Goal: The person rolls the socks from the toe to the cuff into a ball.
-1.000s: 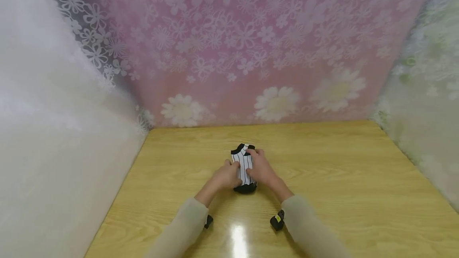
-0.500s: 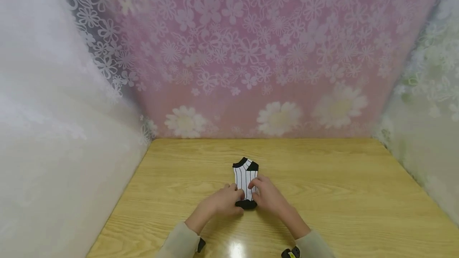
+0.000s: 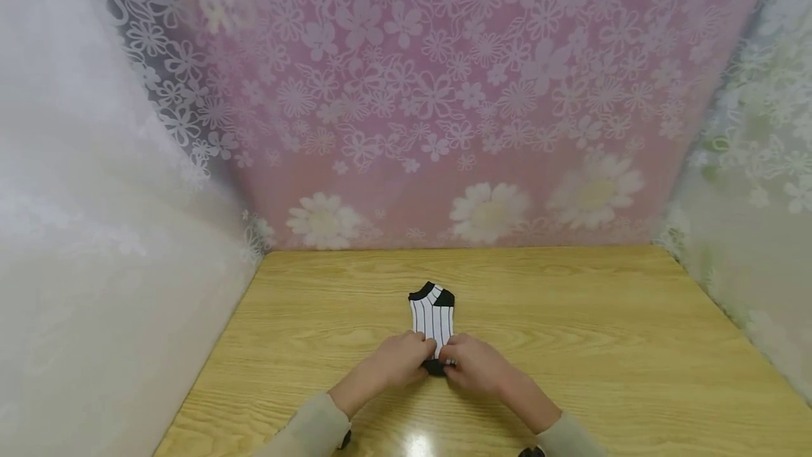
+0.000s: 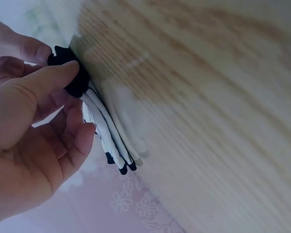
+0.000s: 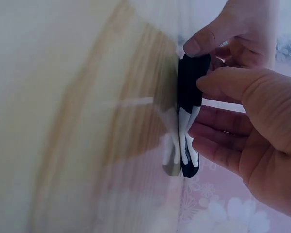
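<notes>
A stack of white ankle socks [image 3: 433, 321] with thin black stripes lies flat on the table, black cuffs and heel pointing away from me. Several layers show edge-on in the left wrist view, where the black toe end [image 4: 76, 73] is nearest. My left hand [image 3: 404, 358] pinches the left side of that toe end, thumb on the near face and fingers behind. At its right side, my right hand [image 3: 476, 364] pinches with thumb and curled fingers. The right wrist view shows both thumbs against the black toe [image 5: 191, 82]. Fingers partly hide the toe in the head view.
The wood-grain table [image 3: 571, 316] extends to both sides of the socks. A pink flowered sheet [image 3: 406, 125] rises along its back edge, with pale sheets [image 3: 127, 231] at the left and right. Light glares off the table near the front.
Both hands have slid from the middle and heel of the socks toward me, down to the toe end. The socks have come to lie flat, cuffs and heel uncovered. The head view has tilted up slightly.
</notes>
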`<action>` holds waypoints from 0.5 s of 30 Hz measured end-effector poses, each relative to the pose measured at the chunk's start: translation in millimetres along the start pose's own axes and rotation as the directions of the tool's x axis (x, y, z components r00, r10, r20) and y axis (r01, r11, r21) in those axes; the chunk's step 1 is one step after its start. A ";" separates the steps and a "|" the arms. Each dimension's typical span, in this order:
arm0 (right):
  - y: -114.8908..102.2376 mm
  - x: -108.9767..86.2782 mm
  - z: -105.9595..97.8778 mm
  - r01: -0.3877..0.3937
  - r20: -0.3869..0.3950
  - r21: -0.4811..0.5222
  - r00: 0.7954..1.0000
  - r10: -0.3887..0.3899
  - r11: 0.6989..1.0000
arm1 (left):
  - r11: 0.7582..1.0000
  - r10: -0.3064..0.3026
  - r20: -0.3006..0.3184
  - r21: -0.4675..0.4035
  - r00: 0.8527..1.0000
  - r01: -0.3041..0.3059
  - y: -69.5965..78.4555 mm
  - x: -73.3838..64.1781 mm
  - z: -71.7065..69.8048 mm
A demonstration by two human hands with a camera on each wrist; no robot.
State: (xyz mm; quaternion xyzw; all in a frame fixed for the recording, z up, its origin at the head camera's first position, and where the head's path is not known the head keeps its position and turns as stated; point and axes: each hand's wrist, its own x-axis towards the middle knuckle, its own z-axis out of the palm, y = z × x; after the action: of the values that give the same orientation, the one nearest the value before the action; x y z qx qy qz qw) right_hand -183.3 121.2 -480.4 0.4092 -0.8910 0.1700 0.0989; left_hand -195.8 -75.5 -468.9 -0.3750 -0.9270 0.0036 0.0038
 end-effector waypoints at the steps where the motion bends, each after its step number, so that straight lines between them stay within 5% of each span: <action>1: -0.3 -0.3 0.6 0.003 0.006 -0.007 1.000 -0.003 1.000 | 1.000 0.004 0.001 0.004 1.000 -0.004 0.4 -0.5 0.0; 15: -0.2 0.7 9.2 0.001 0.010 -0.111 1.000 0.000 0.994 | 1.000 -0.002 -0.003 0.004 1.000 0.002 1.5 -0.6 4.6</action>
State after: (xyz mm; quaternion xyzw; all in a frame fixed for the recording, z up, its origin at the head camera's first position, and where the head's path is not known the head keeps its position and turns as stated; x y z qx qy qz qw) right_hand -183.9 117.1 -488.6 0.4041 -0.8995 0.1180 0.1171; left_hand -194.4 -74.8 -473.4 -0.3739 -0.9274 0.0047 0.0061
